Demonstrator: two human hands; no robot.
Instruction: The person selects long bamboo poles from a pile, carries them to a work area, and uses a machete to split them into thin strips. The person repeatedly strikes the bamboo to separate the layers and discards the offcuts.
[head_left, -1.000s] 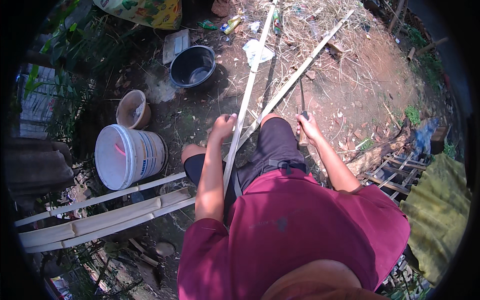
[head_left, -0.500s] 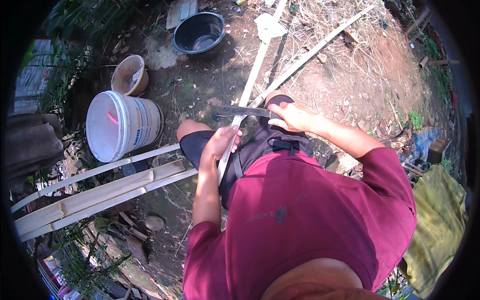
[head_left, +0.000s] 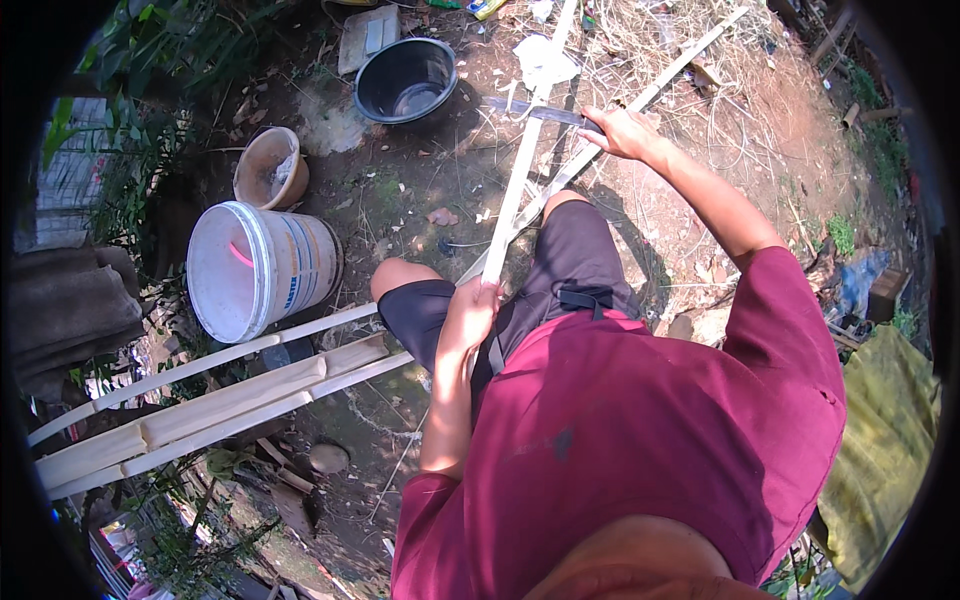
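White bucket (head_left: 312, 255): landmark; lies on its side, mouth turned away from the person's legs, wall with coloured stripes.
Held strip (head_left: 516, 190): long pale bamboo-like length, right of the bucket, slanting from the lap to beyond it.
Left hand (head_left: 469, 318): right of the bucket, wrapped round the strip's near end; presumably set low against the body to steady it.
Right hand (head_left: 622, 134): farther out and right of the bucket, closed on a handle; arm stretched, apparently to reach well along the strip.
Knife (head_left: 562, 117): past the bucket to its right, blade laid across the strip; exact contact too fine to tell.
Second strip (head_left: 682, 66): right of and beyond the bucket, crossing the held strip near the knees.
Split lengths (head_left: 235, 392): just nearer than the bucket, side by side, perhaps for easy reach.
Black basin (head_left: 388, 78): beyond the bucket, well apart from both hands.
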